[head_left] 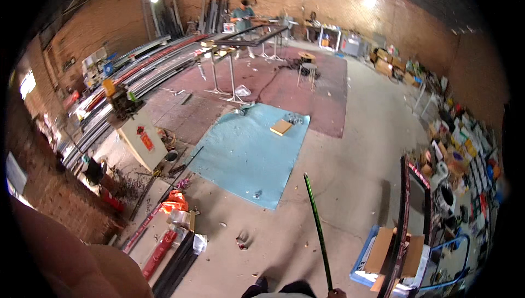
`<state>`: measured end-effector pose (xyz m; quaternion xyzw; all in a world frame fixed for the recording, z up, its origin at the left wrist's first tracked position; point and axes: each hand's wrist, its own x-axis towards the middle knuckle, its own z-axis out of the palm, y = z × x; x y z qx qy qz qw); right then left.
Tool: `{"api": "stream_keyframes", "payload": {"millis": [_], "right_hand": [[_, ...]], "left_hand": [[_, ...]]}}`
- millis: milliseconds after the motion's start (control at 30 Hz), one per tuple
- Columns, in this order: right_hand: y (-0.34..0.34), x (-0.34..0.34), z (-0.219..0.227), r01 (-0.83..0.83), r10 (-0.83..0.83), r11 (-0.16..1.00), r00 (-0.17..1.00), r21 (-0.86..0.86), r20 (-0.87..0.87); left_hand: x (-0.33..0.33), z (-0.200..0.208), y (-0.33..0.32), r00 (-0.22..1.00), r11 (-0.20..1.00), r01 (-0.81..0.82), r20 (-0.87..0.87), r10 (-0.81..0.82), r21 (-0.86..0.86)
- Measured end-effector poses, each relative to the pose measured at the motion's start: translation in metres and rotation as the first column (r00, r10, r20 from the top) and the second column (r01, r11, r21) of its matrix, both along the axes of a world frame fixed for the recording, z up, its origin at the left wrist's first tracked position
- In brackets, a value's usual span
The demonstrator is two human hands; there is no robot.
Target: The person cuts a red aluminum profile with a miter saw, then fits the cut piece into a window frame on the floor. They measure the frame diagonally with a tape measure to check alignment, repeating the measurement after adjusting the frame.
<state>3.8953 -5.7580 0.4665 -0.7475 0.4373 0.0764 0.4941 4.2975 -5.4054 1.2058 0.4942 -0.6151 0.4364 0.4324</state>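
At the lower edge my right hand is closed round the end of a long thin strip, dark with a green sheen. The strip slants up and away over the concrete floor. Very close to the camera, a large blurred part of my left hand fills the lower left corner. How its fingers lie, and whether they hold anything, cannot be made out. My shoe and dark-clothed legs show at the bottom edge.
A blue mat with a small box lies ahead. Dark frames rest on trestles, with a person behind. A dark frame and cardboard box stand right; long profiles lie left. Clutter lines the right wall.
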Motion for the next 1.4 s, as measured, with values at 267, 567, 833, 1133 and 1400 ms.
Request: {"api": "stream_keyframes", "payload": {"millis": [267, 567, 833, 1133, 1400], "right_hand": [[-0.035, 0.129, -0.053, -0.224, 0.216, 0.956, 0.974, -0.191, -0.062], [-0.205, 0.509, 0.039, -0.151, 0.124, 0.987, 0.941, -0.062, -0.316], [-0.310, 0.852, 0.141, 0.013, -0.006, 0.997, 0.996, -0.082, 0.086], [-0.285, 1.048, 0.110, -0.137, 0.123, 0.989, 0.975, -0.063, -0.186], [-0.305, 1.215, 0.145, 0.153, -0.067, 0.945, 0.955, 0.289, -0.288]], "left_hand": [[0.210, -0.016, -0.071, 1.000, 0.998, 0.008, 0.012, -0.009, 0.054], [0.426, 0.002, -0.162, 0.973, 0.975, -0.219, 0.082, 0.216, 0.031], [0.661, -0.051, -0.199, 0.870, 0.875, -0.483, -0.109, 0.480, -0.003], [0.946, -0.451, -0.209, 0.080, 0.554, -0.330, -0.563, 0.823, 0.764], [1.127, -0.466, -0.259, 0.154, 0.355, 0.378, -0.436, 0.887, 0.855]]}}
